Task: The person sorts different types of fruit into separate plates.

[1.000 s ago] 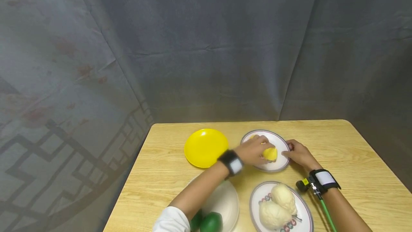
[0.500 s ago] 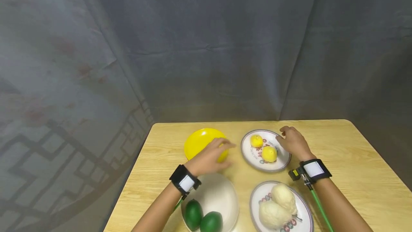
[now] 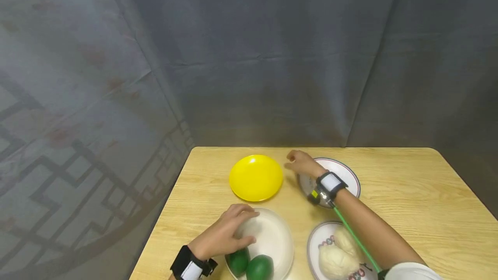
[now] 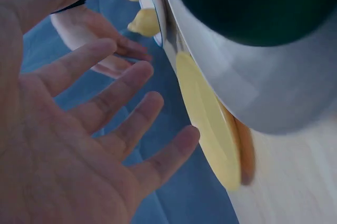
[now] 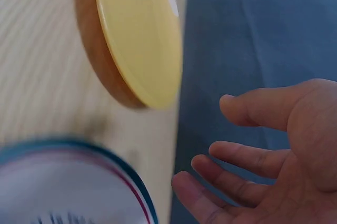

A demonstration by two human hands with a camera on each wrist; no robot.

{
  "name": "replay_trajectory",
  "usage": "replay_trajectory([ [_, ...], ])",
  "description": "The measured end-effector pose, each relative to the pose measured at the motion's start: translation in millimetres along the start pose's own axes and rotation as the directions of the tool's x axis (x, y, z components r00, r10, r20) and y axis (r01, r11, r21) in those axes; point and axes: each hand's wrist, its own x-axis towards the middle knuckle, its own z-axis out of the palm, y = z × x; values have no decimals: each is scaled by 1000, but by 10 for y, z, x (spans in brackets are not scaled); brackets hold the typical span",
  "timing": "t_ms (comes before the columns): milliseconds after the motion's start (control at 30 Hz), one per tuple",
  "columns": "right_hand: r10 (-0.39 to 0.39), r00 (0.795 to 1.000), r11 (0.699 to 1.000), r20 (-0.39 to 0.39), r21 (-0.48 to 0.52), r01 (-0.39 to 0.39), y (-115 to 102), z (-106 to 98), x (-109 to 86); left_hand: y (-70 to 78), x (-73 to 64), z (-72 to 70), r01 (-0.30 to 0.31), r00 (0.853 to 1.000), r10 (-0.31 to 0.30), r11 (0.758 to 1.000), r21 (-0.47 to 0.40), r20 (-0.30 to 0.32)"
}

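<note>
My left hand (image 3: pixel 223 233), fingers spread and holding nothing, hovers over the left side of a cream bowl (image 3: pixel 281 239). Two dark green oval fruits (image 3: pixel 260 267) lie in that bowl, one partly covered by the hand. At the back, my right hand (image 3: pixel 304 163) hangs with loose fingers between a yellow plate (image 3: pixel 256 178) and a rimmed white plate (image 3: pixel 348 175). Nothing is in its grasp in the right wrist view. Two lemons (image 4: pixel 144 22) show on the white plate in the left wrist view; my right hand and wrist hide them in the head view.
A second rimmed white plate (image 3: pixel 312 249) at the front right bears pale, pear-shaped fruits (image 3: pixel 337 262), partly behind my right forearm. The wooden table (image 3: pixel 412 193) ends at a grey curtain (image 3: pixel 280 77) behind and on the left.
My left hand has withdrawn from the lemon plate, past the yellow plate, to the cream bowl. My right hand has moved left across the lemon plate from its right edge. The view has shifted slightly.
</note>
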Motion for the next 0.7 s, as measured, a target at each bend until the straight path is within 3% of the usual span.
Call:
replay_trajectory([
  [200,46,996,998,73,41,-50,-135,323,126,-69,-301,22,102,995,-100,992,-73,27],
  [400,59,998,996,37,72,-62,-156,480,102,-95,-419,135,110,994,-106,987,-117,40],
  [600,102,995,987,20,125,-103,-66,587,162,-58,-501,158,139,989,-132,980,-141,59],
  [700,140,990,976,31,167,-143,-31,622,184,-42,-528,171,111,992,-102,982,-151,71],
])
